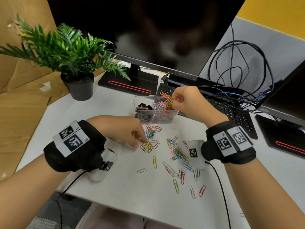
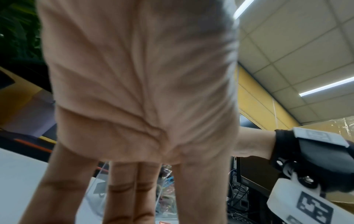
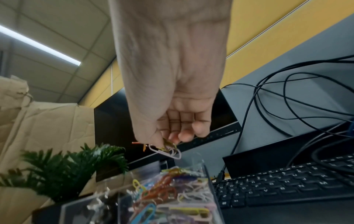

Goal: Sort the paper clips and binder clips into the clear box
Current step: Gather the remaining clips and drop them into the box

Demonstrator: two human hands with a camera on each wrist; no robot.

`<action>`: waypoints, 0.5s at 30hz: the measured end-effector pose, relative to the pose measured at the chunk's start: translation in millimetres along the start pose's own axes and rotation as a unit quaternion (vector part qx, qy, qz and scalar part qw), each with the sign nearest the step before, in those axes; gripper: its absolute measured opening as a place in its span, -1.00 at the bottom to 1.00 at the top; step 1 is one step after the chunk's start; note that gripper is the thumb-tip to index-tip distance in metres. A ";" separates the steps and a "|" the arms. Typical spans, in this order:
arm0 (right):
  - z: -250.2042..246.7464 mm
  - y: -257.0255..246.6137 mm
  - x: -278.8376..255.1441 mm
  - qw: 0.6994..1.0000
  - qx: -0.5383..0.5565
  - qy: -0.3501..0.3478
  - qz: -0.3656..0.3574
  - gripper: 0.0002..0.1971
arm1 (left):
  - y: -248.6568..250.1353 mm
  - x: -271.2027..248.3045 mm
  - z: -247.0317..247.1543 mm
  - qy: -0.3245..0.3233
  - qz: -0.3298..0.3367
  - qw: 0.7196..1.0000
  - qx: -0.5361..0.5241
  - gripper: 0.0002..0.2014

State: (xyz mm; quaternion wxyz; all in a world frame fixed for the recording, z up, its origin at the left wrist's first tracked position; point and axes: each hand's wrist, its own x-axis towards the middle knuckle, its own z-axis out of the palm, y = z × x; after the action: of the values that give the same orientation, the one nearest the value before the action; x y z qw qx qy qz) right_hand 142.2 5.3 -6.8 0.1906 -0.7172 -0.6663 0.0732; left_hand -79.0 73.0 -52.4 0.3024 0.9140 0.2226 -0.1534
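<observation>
Several paper clips hang pinched in the right hand over the clear box; left hand, fingers extended, presses loose ones on the desk; light, slippery wire, likely best pinched by loops

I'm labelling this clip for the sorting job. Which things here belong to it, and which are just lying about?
Part of the job:
clear box
binder clips in its left compartment
loose paper clips on the table
paper clips pinched in the right hand
left hand

Lying about:
potted plant
keyboard
cables
monitor
</observation>
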 end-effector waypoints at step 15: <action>24.0 -38.4 -48.3 0.988 0.029 -0.092 -0.119 -0.94 | -6.0 -0.4 -6.2 0.030 -0.033 0.999 0.008 -0.45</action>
State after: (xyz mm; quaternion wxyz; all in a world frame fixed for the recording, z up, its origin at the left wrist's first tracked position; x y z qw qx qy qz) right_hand 93.1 -36.5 -21.7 0.1564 -0.6175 -0.7589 0.1352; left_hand -81.4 81.1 -50.3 0.2833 0.9127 0.2603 -0.1380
